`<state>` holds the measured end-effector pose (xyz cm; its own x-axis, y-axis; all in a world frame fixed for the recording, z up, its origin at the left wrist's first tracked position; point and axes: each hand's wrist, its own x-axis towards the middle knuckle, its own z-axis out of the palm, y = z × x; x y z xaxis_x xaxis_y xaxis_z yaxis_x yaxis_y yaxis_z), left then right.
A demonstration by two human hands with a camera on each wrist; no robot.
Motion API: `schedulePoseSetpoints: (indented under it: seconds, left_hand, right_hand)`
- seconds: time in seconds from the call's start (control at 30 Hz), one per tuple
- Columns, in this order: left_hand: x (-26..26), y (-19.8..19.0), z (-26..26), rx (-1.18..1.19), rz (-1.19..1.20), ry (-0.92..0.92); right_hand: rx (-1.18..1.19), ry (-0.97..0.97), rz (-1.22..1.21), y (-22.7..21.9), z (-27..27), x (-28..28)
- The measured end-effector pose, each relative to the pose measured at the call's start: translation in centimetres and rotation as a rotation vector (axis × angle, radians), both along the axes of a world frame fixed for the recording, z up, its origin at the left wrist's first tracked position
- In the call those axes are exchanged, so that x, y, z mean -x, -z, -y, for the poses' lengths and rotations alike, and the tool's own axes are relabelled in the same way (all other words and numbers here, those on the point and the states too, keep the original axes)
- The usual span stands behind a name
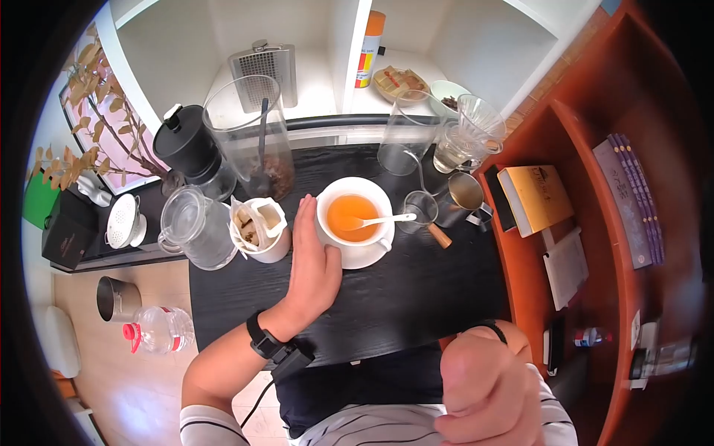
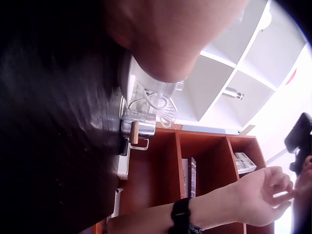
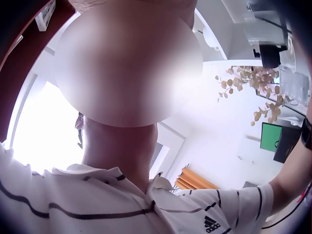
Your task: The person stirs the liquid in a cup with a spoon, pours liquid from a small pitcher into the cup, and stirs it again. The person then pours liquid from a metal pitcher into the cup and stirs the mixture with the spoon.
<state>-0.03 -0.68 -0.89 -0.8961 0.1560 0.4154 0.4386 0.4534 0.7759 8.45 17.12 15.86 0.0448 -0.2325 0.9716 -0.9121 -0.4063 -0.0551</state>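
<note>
In the head view a white cup (image 1: 321,213) of amber liquid (image 1: 352,223) stands on a white saucer (image 1: 362,258), with a white spoon (image 1: 390,218) leaning in it. My left hand (image 1: 315,256) lies along the cup's left side, fingers straight and pointing away from me. My right hand (image 1: 487,390) is raised close before the head camera, large and blurred. The left wrist view shows that right hand (image 2: 261,197) up near the face, fingers loosely bent and nothing in its grip. A white cup holding a drip coffee bag (image 1: 256,230) stands left of my left hand.
A glass pitcher (image 1: 199,229), black grinder (image 1: 190,145) and tall glass vessel (image 1: 245,111) stand at the left back. To the right are a small glass with wooden handle (image 1: 422,208), a metal pitcher (image 1: 461,199) and a glass dripper (image 1: 480,123). A reddish bookcase (image 1: 580,134) borders the table.
</note>
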Motion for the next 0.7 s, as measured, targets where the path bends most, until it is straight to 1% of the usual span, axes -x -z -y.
schedulePoseSetpoints:
  seconds: [0.03, 0.1, 0.13, 0.23, 0.27, 0.3, 0.4, 0.43, 0.5, 0.53, 0.57, 0.63, 0.67, 0.7]
  left_hand:
    - [0.1, -0.1, -0.1, -0.005, -0.002, 0.005]
    - [0.0, 0.2, 0.1, 0.001, 0.011, 0.005]
    - [0.1, 0.2, 0.2, -0.009, 0.009, 0.011]
    - [0.0, 0.0, 0.1, -0.001, 0.010, 0.014]
    - [0.0, -0.1, 0.1, 0.021, 0.015, 0.000]
    - [0.1, 0.0, 0.0, 0.021, 0.015, -0.001]
    - [0.0, 0.3, 0.1, -0.014, 0.005, 0.009]
    - [0.0, 0.2, 0.1, -0.007, 0.017, 0.005]
    - [0.2, 0.2, 0.1, 0.000, 0.028, -0.006]
    - [0.2, 0.3, 0.1, 0.001, 0.018, -0.008]
    - [0.1, 0.4, 0.1, 0.005, 0.008, -0.005]
    - [0.0, -0.1, 0.3, -0.005, 0.059, 0.021]
    - [0.1, -0.4, 0.3, -0.020, 0.104, 0.041]
    - [0.1, -0.3, 0.2, -0.017, 0.100, 0.042]
  right_hand:
    - [0.001, 0.000, 0.002, 0.1, 0.0, 0.1]
    - [0.087, -0.183, 0.090, 0.1, 0.4, 0.4]
    - [0.069, -0.268, 0.087, -0.6, 0.3, 0.7]
    - [0.058, -0.323, 0.143, -0.3, 0.6, 0.1]
    - [-0.001, -0.380, 0.223, -0.4, 0.2, -0.2]
    - [-0.001, -0.382, 0.222, -0.3, -0.3, -0.3]
    - [-0.148, -0.080, 0.163, 0.7, -1.7, -0.3]
    - [-0.147, -0.075, 0.165, 1.0, -1.9, -0.3]
    - [-0.050, -0.095, 0.228, 1.2, -2.2, 0.0]
    - [0.012, -0.106, 0.177, 0.9, -1.8, 0.0]
    - [0.016, -0.106, 0.186, 0.6, -1.7, -0.1]
    - [-0.012, -0.244, 0.209, 0.3, -1.7, -0.3]
    - [-0.008, -0.257, 0.231, 0.5, -1.6, -0.4]
    - [-0.006, -0.256, 0.227, 0.7, -2.0, -0.3]
